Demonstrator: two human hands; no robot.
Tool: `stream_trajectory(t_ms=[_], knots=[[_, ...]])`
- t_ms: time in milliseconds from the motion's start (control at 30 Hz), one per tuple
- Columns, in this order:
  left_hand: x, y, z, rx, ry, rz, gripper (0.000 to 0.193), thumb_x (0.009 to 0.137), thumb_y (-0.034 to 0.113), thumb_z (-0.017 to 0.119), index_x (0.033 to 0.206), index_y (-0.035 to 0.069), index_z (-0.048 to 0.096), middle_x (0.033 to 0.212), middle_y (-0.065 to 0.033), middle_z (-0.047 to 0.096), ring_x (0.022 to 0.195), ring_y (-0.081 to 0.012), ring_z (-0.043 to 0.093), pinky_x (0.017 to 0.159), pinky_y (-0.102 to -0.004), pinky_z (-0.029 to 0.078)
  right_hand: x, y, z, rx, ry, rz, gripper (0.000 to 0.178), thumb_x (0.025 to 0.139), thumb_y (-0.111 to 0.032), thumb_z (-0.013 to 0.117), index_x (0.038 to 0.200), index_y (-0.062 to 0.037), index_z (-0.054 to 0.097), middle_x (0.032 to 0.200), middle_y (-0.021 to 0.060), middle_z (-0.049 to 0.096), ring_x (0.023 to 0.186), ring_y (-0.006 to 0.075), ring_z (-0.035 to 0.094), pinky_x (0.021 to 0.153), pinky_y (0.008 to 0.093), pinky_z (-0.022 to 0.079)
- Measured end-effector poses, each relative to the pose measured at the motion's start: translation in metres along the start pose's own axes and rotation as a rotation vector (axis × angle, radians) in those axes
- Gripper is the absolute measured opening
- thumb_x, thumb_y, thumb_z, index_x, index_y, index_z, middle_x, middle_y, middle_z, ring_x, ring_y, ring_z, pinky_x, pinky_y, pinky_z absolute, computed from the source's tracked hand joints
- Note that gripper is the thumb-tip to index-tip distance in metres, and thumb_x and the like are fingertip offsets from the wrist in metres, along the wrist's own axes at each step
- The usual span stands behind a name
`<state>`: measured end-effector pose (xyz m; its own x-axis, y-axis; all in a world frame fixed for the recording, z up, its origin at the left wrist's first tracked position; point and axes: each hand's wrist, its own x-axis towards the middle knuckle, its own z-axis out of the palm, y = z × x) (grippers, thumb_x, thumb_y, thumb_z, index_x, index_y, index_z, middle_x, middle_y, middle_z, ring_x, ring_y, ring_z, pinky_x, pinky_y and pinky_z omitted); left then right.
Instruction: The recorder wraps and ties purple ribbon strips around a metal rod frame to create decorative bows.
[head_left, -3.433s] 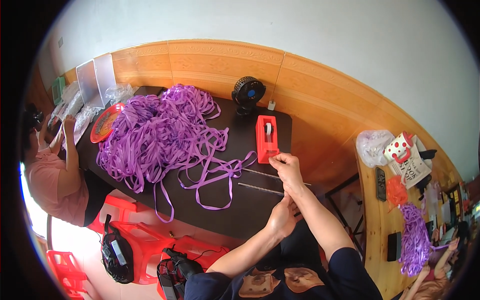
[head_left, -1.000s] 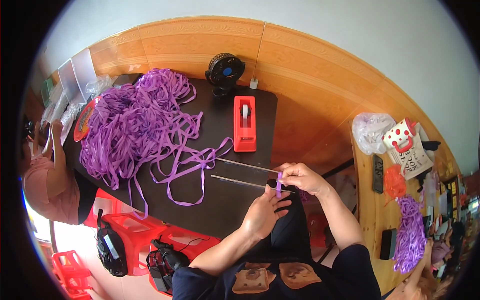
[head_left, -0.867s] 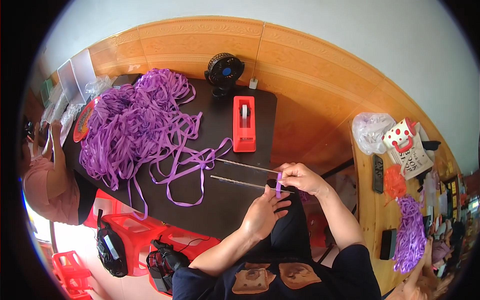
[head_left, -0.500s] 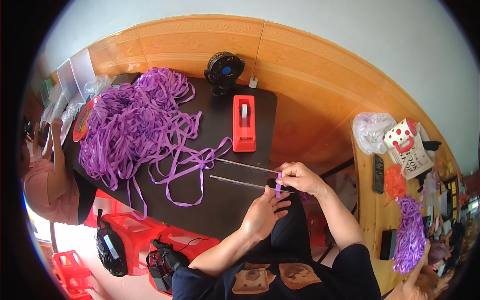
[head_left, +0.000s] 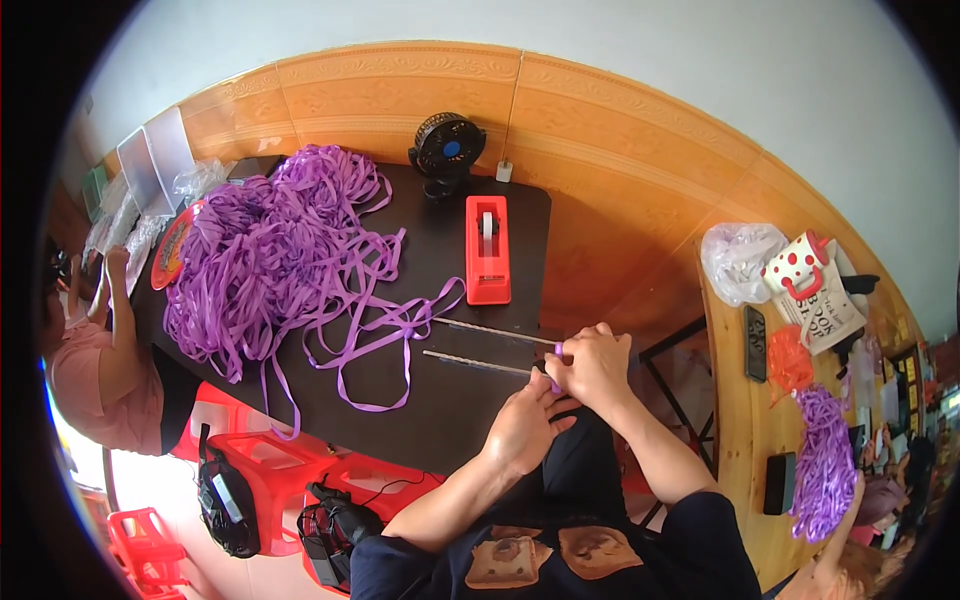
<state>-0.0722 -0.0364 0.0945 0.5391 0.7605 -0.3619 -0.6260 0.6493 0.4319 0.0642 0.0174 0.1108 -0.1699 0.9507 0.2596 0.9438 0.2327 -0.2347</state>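
Note:
Two thin twisted metal rods (head_left: 475,362) stick out side by side over the near right edge of the black table. Purple ribbon (head_left: 556,386) is wound across their near ends. My right hand (head_left: 594,368) pinches that ribbon from above, its knuckles covering most of the wound part. Just below, my left hand (head_left: 522,428) has thumb and fingertips closed on the ribbon by the lower rod; the other fingers are loosely bent. From the large heap of purple ribbon (head_left: 260,250) at the left, loose loops reach a knot near the rods' far ends.
A red tape dispenser (head_left: 488,250) and a black fan (head_left: 448,150) stand on the black table (head_left: 440,410). The wooden table (head_left: 738,440) at right holds a phone (head_left: 755,345), a dotted cup (head_left: 797,262) and a purple ribbon bundle (head_left: 825,460). Another person (head_left: 110,370) sits at left.
My right hand has turned and moved down over the ribbon at the rod ends, now covering most of it. My left hand has stayed nearly in place, with fingers drawn closer.

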Motion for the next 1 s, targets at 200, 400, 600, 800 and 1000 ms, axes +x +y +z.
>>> stream_trajectory(t_ms=[200,400,600,800,1000], knots=[[-0.002,0.000,0.001,0.015,-0.013,0.015,0.058,0.097,0.048,0.031,0.127,-0.001,0.039,0.124,-0.0107,0.047,0.112,-0.0242,0.046,0.093,-0.0383,0.034,-0.014,0.000,0.003,0.127,0.084,0.094,0.029,0.068,-0.037,0.072,0.067,-0.0085,0.069,0.070,0.0066,0.063,0.079,0.0254,0.057,0.065,0.0405,0.034],[-0.001,-0.001,0.001,0.025,-0.003,0.004,0.060,0.097,0.048,0.031,0.130,-0.001,0.037,0.127,-0.0118,0.046,0.114,-0.0250,0.045,0.093,-0.0377,0.035,-0.028,0.027,0.017,0.462,0.198,0.049,0.018,0.072,-0.021,0.075,0.076,-0.0041,0.069,0.085,0.0121,0.064,0.094,0.0253,0.057,0.081,0.0374,0.041],[-0.002,-0.002,-0.002,0.011,-0.010,0.002,0.059,0.097,0.047,0.030,0.133,0.000,0.036,0.131,-0.0143,0.045,0.115,-0.0264,0.045,0.093,-0.0375,0.035,-0.038,0.048,0.027,1.398,-0.106,0.323,0.011,0.087,-0.006,0.059,0.088,0.0023,0.067,0.107,0.0106,0.061,0.109,0.0194,0.052,0.094,0.0312,0.038],[-0.002,-0.001,0.002,0.013,0.011,-0.008,0.058,0.098,0.046,0.028,0.132,0.001,0.037,0.131,-0.0141,0.045,0.114,-0.0260,0.046,0.092,-0.0369,0.036,-0.042,0.027,0.026,1.502,0.028,0.297,0.017,0.091,-0.011,0.056,0.095,0.0007,0.067,0.108,0.0114,0.060,0.106,0.0166,0.053,0.090,0.0285,0.040],[-0.001,-0.001,0.002,0.020,-0.022,-0.002,0.055,0.098,0.046,0.028,0.129,0.001,0.038,0.130,-0.0131,0.046,0.114,-0.0259,0.045,0.093,-0.0382,0.035,-0.047,0.041,0.036,1.544,0.165,0.350,0.024,0.093,-0.017,0.055,0.074,-0.0020,0.059,0.104,0.0120,0.062,0.102,0.0145,0.053,0.091,0.0290,0.036]])
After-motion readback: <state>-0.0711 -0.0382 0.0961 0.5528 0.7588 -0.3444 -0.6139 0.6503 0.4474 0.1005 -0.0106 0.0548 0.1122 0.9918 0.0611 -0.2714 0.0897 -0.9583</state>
